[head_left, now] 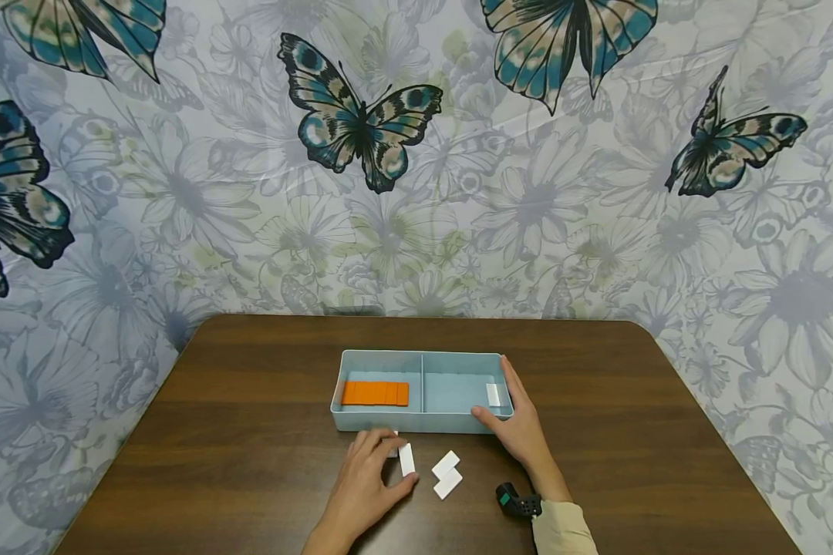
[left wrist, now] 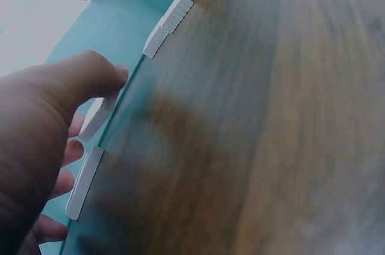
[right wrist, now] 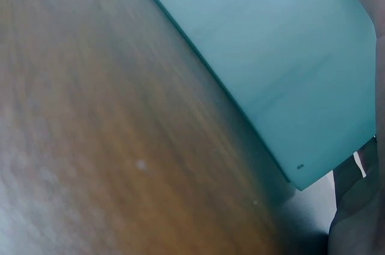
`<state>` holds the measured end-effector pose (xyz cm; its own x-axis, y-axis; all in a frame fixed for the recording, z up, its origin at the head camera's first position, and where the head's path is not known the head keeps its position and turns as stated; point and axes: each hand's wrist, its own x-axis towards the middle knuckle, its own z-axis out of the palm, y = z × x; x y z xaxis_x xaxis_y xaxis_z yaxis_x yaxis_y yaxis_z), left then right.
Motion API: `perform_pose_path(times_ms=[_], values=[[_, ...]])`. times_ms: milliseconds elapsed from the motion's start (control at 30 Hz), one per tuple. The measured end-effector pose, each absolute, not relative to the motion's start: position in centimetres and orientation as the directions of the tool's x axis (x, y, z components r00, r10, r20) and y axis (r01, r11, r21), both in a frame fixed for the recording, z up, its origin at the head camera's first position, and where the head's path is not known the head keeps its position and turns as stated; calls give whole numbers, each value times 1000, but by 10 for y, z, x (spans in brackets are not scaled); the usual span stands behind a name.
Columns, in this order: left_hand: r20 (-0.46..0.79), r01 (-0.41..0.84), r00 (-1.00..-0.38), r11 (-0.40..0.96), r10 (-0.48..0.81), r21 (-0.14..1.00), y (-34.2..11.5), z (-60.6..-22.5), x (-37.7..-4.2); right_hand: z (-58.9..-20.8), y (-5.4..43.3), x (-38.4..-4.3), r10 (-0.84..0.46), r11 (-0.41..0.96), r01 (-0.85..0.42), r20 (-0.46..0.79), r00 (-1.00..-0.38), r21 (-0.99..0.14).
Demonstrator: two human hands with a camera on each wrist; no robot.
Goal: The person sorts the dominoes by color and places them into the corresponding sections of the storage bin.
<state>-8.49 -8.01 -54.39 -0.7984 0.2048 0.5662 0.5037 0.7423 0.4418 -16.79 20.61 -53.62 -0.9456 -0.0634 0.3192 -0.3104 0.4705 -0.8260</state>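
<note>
A light blue two-compartment box [head_left: 416, 422] stands on the table. My right hand [head_left: 524, 432] holds its right end, thumb at the front wall and fingers along the side. In front of the box, my left hand [head_left: 368, 482] pinches a white domino-shaped block [head_left: 406, 459] between thumb and fingers. Another white block [left wrist: 85, 183] stands by the lower fingers in the left wrist view, mostly hidden in the head view. Two more white blocks [head_left: 447, 474] lie touching, to the right of the left hand.
A row of orange blocks [head_left: 375, 393] fills part of the left compartment. White blocks [head_left: 493, 395] sit at the right end of the other compartment. A dark band [head_left: 518, 501] circles the right wrist. Behind the wooden table [head_left: 250, 362] hangs a butterfly-patterned cloth [head_left: 416, 231].
</note>
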Motion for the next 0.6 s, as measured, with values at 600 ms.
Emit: perform_pose_path(times_ms=[600], values=[[562,544,-795,675,226,498,-78,-521,-85,-540,208,-170,-69,476,-333,342,-937,-814]])
